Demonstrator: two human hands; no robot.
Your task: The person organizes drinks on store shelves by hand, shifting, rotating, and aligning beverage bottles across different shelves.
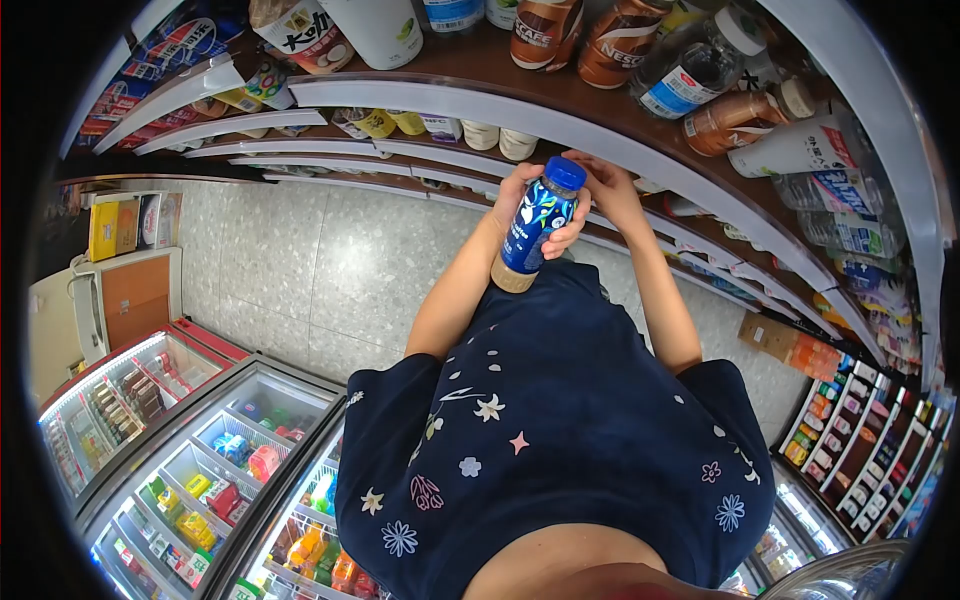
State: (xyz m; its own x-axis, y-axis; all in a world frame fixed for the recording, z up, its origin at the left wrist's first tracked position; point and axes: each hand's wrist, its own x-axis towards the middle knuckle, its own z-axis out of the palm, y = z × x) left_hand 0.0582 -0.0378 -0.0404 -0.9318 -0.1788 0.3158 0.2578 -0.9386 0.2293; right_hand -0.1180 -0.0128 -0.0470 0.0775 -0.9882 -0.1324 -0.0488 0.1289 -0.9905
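Note:
A dark blue bottle (537, 228) with a blue cap and a tan lower end is held at a tilt in front of the shelves. My left hand (520, 200) is wrapped round it, with fingers showing on both sides of the bottle. Close to the cap on the right, my right hand (608, 190) is raised at the shelf edge. Its fingers are bent and partly hidden, so what they touch, if anything, cannot be made out.
Shelves (450, 105) of drinks curve across the top and right, with brown bottles (620, 42) on the upper board. Glass-topped freezers (215, 460) stand at the lower left. A cardboard box (768, 335) lies at the right.

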